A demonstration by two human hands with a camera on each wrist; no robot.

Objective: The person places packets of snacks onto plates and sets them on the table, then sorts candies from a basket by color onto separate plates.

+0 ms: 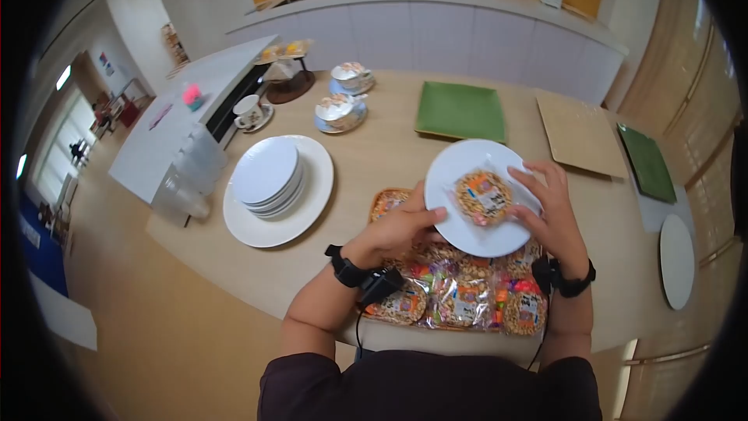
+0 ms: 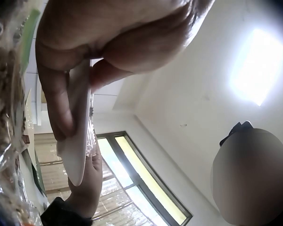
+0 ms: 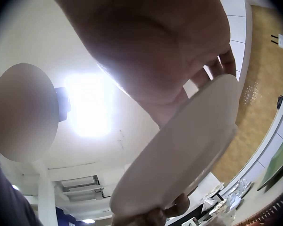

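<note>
The left hand grips a small white plate by its left rim, thumb on the upper face and fingers beneath, above the table near its front edge. The right hand, fingers apart and bent, reaches over the plate's right rim beside a round wrapped snack lying near the plate's middle; whether it pinches the clear wrapper cannot be told for certain from these angles. Below the plate, along the table's near edge, sits a woven-edged tray filled with more wrapped snacks, their round, nut-like pieces and bright labels showing through clear film, with small colorful packets between them. Toward the table's left edge, a stack of white plates stands on a large white plate. Near the far left corner are two cups on blue saucers and a patterned cup on its own saucer. A green square plate lies by the far edge, with a tan board to its right and a darker green plate beyond, toward the right edge.
</note>
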